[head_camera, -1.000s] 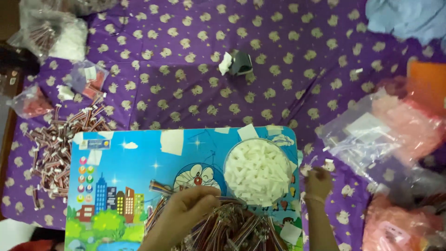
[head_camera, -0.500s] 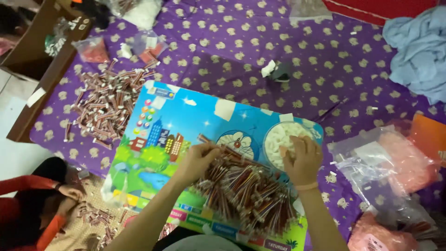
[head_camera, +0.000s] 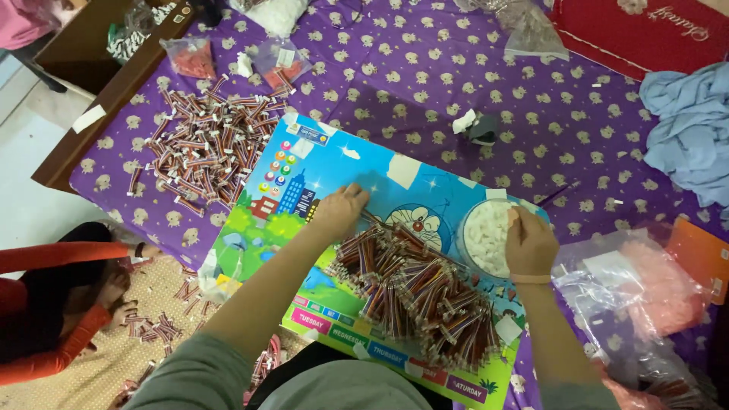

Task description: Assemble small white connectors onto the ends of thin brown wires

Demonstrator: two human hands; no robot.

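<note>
Both hands (head_camera: 342, 212) (head_camera: 529, 243) palm-down, fingers curled, over pencil heap (head_camera: 418, 292) and bowl (head_camera: 486, 235).

board (head_camera: 326, 171) glossy card | bedsheet (head_camera: 425, 68) matt cloth | bags (head_camera: 630, 288) clear plastic

Near your right hand (head_camera: 530, 244) lie clear plastic bags (head_camera: 630, 288) holding pink and white bits, with an orange packet (head_camera: 702, 258) at the far right edge. At the top left you see two small clear bags (head_camera: 235, 61) with red bits and little white labels. Another clear bag (head_camera: 528, 30) lies at the top, beside a flat red package (head_camera: 645, 34). White paper stickers (head_camera: 404, 171) sit on the bright cartoon board (head_camera: 304, 175). A white label (head_camera: 89, 118) is stuck on the brown wooden edge.
</note>
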